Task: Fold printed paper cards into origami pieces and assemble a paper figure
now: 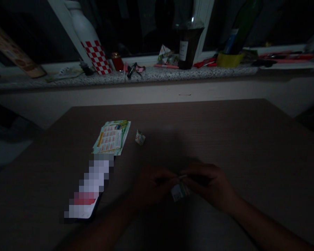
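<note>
Between my two hands is a small folded piece of printed paper (180,192), mostly pale with green and dark print. My left hand (154,183) pinches its upper left edge between thumb and fingers. From the other side, my right hand (211,183) grips the upper right edge, fingertips almost meeting the left ones. Dim light hides the exact folds under the fingers. Farther off on the table lies a small folded paper piece (140,138) with similar print. To its left is a stack of printed paper cards (110,138) in green and white.
A phone (89,190) with a lit, blurred screen lies left of my hands on the brown table (225,132). Along the granite windowsill (151,74) stand a red-checkered white bottle (94,48), a dark plastic cup (187,47), a green bottle (242,26) in a yellow holder and small clutter.
</note>
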{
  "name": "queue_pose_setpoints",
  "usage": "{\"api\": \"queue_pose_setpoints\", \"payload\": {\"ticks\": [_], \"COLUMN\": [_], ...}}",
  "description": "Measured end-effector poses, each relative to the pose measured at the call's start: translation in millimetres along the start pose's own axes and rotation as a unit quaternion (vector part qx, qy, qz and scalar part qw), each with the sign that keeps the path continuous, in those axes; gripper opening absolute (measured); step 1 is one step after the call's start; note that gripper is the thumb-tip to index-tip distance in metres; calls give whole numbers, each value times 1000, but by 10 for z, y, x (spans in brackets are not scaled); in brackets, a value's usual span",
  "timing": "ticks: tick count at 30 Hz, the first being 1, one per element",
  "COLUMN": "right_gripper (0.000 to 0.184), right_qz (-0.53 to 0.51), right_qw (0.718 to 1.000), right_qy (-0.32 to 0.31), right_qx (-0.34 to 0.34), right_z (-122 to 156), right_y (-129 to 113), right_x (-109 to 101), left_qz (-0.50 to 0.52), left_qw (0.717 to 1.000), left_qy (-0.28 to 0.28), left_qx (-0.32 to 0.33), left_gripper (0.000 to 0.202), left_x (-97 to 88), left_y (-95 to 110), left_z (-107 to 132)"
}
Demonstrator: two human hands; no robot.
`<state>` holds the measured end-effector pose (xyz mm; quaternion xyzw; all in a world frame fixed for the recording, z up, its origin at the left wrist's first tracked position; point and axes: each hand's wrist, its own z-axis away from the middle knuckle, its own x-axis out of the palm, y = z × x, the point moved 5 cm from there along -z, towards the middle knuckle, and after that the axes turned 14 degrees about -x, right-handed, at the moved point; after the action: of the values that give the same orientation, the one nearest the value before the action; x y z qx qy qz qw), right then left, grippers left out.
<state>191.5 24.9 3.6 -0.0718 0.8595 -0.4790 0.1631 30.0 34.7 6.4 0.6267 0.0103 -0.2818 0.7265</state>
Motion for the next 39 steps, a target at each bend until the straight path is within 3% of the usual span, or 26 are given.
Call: {"api": "queue_pose_setpoints", "payload": {"ticks": [4,8,13,19,25,32,39], "right_gripper": [21,11,10,11,12,11,14], "right_qz": [-29,20,29,-4,-67,-83,-24], "right_qw": [998,1000,998,997,992,992,996], "right_qy": [21,-17,-52,5,-5,-14,-17], "right_qx": [43,9,-4,81,107,92,85], "right_z": [20,-3,-24,16,26,10,22], "right_y": [62,14,-5,102,95,44,79], "right_x": [22,23,41,25,70,61,65], "left_qz": [33,-36,-48,13,71,95,27], "left_qw": [998,999,998,999,991,992,998], "left_qy": [43,25,0,18,-68,-59,-50], "left_qx": [-20,18,46,-42,-85,-57,8], "left_gripper": [20,19,17,13,16,17,15], "left_x": [-31,-25,-19,-43,22,23,26], "left_y": [-68,-60,37,-26,-93,-76,-51], "left_z": [-3,2,15,-26,-48,-36,-19]}}
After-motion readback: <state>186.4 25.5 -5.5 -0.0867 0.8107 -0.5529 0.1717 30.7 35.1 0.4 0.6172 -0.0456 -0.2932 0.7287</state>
